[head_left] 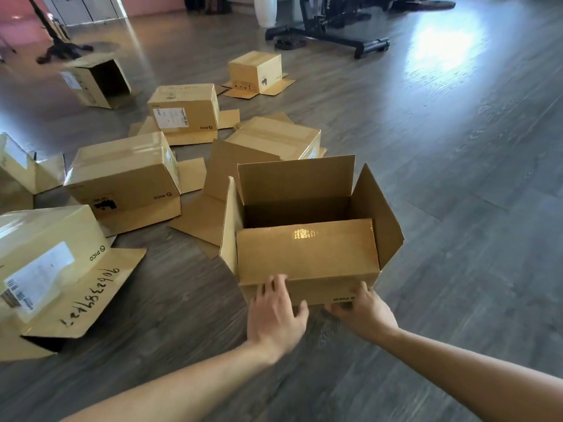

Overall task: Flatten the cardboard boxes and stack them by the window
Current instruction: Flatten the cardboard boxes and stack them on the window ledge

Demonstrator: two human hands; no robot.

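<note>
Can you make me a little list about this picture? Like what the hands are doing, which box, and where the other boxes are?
left hand: fingers spread on the open box's near wall
right hand: grips the near bottom edge
open box: upright, flaps up, looks empty
other boxes: upside down on the floor, flaps spread
flattened yet: none seen

head-worn view, angled down, floor (457,208) close

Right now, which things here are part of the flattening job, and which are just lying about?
Job:
open box, touched by left hand and right hand
upside-down boxes, e.g.
box on its side

Lying about:
exercise machine
black stand
</note>
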